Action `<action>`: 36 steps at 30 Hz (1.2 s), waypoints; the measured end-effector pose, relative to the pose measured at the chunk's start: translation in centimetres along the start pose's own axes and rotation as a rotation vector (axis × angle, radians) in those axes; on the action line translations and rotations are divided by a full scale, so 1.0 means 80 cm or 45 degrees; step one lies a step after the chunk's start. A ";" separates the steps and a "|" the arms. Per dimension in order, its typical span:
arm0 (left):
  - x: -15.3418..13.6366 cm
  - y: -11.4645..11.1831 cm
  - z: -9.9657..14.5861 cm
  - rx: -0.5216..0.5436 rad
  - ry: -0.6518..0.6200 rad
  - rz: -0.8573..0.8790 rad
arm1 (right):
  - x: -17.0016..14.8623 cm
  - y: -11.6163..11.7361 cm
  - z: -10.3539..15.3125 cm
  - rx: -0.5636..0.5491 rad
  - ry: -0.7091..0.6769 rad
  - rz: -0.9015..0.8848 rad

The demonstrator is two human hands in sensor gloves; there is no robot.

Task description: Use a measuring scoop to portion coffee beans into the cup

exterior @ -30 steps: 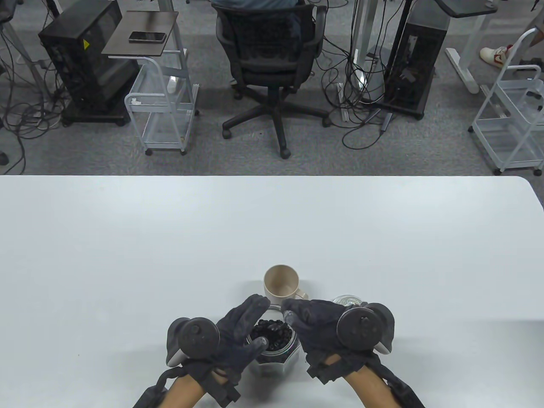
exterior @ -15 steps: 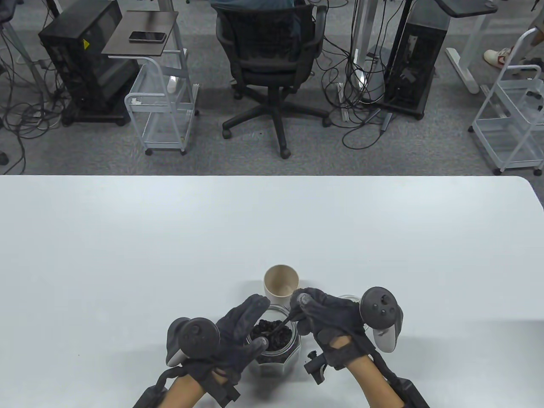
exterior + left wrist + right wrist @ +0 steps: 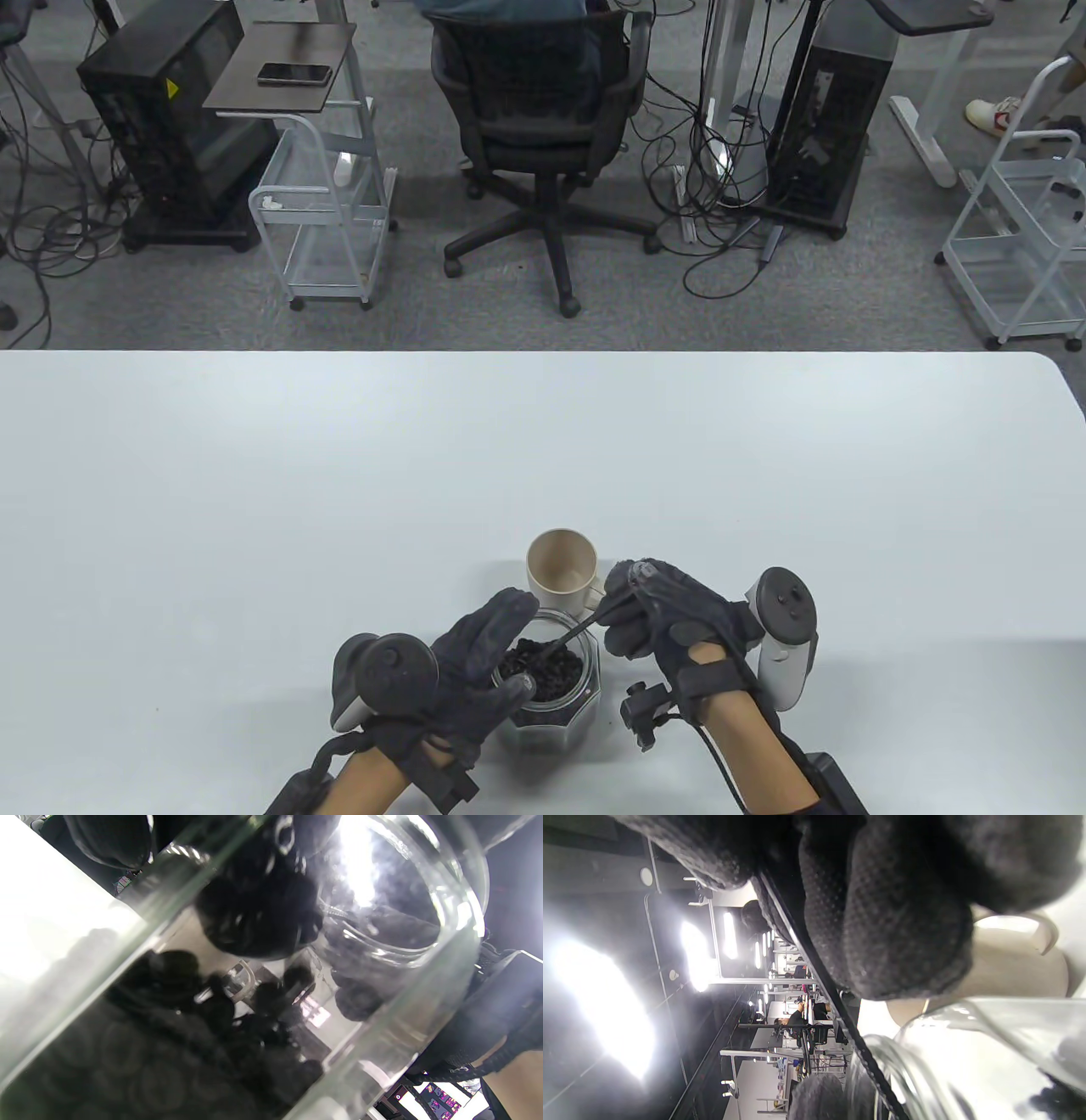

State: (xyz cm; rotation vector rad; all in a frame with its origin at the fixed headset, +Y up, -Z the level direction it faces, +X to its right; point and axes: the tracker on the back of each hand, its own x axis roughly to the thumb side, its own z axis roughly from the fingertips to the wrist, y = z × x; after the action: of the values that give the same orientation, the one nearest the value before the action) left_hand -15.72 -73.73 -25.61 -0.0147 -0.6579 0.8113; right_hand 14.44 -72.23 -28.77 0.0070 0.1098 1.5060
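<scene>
A clear glass jar [image 3: 551, 692] of dark coffee beans [image 3: 543, 666] stands near the table's front edge. My left hand [image 3: 475, 671] grips the jar around its left side. My right hand [image 3: 657, 611] pinches the thin dark handle of the measuring scoop [image 3: 577, 632], whose bowl dips into the beans. A beige cup [image 3: 562, 569] stands upright just behind the jar, with no beans visible inside. In the left wrist view the jar wall [image 3: 382, 1052] fills the frame with beans [image 3: 140, 1060] inside. In the right wrist view the scoop handle [image 3: 823, 984] runs below my fingers, beside the cup [image 3: 1005, 976] and the jar rim [image 3: 925, 1052].
The white table [image 3: 339, 475] stretches wide to the left, right and behind the cup. Beyond its far edge are an office chair [image 3: 539, 119], wire carts [image 3: 327, 229] and computer towers [image 3: 157, 119] on the floor.
My right hand has rolled from palm-down over the jar to thumb-up, drawing back to the right with the scoop handle angled into the beans. The left hand and jar stay put.
</scene>
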 end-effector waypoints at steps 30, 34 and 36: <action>0.000 0.000 0.000 0.000 0.004 0.007 | -0.012 -0.066 -0.008 -0.149 0.105 -0.513; 0.000 0.000 0.000 0.001 0.003 0.001 | -0.016 -0.073 -0.004 -0.242 0.106 -0.593; 0.000 0.000 0.000 0.001 0.003 0.004 | -0.018 -0.077 -0.004 -0.285 0.101 -0.622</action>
State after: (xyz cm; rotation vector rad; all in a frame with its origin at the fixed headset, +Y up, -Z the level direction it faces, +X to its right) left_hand -15.75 -73.74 -25.60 -0.0160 -0.6555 0.8148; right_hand 20.42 -74.08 -29.40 -0.2434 0.0033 1.0235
